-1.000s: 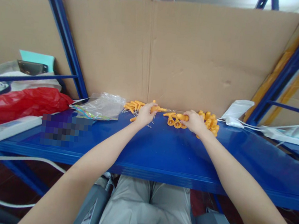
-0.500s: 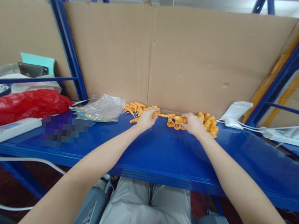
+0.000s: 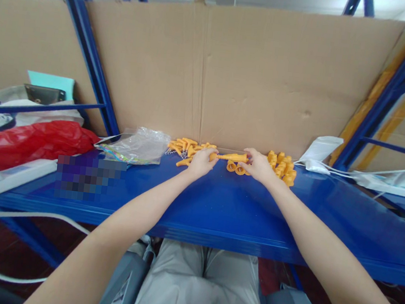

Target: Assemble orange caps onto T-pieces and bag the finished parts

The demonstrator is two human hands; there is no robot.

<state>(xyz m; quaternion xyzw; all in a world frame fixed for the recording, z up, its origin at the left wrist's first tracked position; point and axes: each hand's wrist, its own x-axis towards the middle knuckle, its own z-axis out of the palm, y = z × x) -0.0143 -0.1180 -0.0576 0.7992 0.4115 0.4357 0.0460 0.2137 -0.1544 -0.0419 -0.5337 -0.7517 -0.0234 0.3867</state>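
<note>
My left hand (image 3: 201, 163) is closed around the left end of a slim orange plastic rod (image 3: 234, 157), which lies level between my hands just above the blue shelf. My right hand (image 3: 259, 166) has its thumb below and forefinger above the rod's thicker right end. Its other fingers are partly hidden. Beneath that end, round orange cups (image 3: 240, 170) rest with their open sides toward me. Orange T-shaped pieces (image 3: 187, 145), some with small metal chains, lie in a pile beyond my left hand. Several stubby orange caps (image 3: 285, 168) are grouped right of my right hand.
A clear plastic bag (image 3: 140, 145) and a red bag (image 3: 32, 138) lie to the left on the blue shelf (image 3: 217, 212). Tall cardboard (image 3: 269, 81) closes off the back. A white packet (image 3: 321, 151) and white cables sit at the right.
The ridged stretch of rod between my hands has mostly gone from sight, and the thicker orange part now reaches further left. My right fingers have shifted to its right end and loosened slightly.
</note>
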